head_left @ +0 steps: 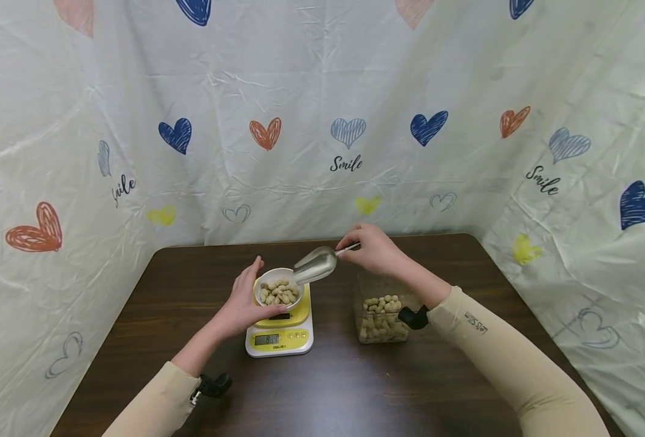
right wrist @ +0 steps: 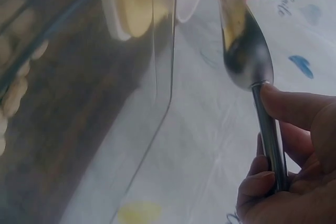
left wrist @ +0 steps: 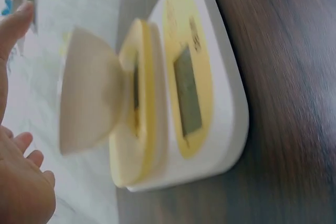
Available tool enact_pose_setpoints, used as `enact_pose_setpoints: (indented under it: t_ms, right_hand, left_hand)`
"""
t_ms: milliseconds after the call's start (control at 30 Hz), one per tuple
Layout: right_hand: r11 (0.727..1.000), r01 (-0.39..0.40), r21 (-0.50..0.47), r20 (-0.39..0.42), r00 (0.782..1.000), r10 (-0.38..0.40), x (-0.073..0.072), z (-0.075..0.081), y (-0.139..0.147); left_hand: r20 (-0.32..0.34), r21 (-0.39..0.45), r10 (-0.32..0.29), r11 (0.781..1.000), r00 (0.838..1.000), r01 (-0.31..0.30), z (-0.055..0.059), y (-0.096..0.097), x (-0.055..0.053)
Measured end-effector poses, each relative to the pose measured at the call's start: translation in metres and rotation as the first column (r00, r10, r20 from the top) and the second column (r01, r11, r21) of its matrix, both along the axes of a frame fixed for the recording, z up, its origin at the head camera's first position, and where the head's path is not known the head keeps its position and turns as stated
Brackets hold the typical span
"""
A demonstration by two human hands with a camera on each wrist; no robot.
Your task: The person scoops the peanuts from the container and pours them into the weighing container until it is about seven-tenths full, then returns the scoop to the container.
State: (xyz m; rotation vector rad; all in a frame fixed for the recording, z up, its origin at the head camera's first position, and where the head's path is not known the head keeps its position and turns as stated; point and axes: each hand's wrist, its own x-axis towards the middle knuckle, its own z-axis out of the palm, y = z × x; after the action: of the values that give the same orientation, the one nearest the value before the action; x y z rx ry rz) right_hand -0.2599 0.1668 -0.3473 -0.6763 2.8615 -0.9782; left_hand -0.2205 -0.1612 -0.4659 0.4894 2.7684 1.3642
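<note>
A white bowl (head_left: 280, 305) of unshelled peanuts (head_left: 277, 292) sits on the yellow platform of a white and yellow kitchen scale (head_left: 279, 342). My left hand (head_left: 242, 306) is spread around the bowl's left side, fingers fairly straight; in the left wrist view a gap shows between the hand (left wrist: 23, 174) and the bowl (left wrist: 89, 93). My right hand (head_left: 374, 250) grips the handle of a metal scoop (head_left: 316, 264). The scoop's mouth tilts down at the bowl's right rim. In the right wrist view, thumb and fingers wrap the handle of the scoop (right wrist: 249, 51), its inside largely hidden.
A clear plastic container (head_left: 362, 331) with more peanuts (head_left: 382, 304) stands right of the scale, below my right forearm. Digits show on the scale's display (head_left: 266, 339). Behind the dark wooden table (head_left: 344, 388) hangs a white curtain (head_left: 300, 79) printed with hearts.
</note>
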Motion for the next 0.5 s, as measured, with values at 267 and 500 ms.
enact_pose_setpoints:
  t_ms: [267,500]
  right_hand:
    - [1.000,0.004,-0.018,-0.024,1.000,-0.004,0.012,0.010,0.043]
    - [0.999,-0.001,0.032,-0.092,0.996,0.004,0.022,0.024,0.083]
  left_hand:
    - [-0.047,0.024,-0.092,0.995,0.995,0.093,0.021,0.027,0.017]
    - [-0.085,0.018,-0.194,0.980,0.977,0.196,0.034,0.055,0.026]
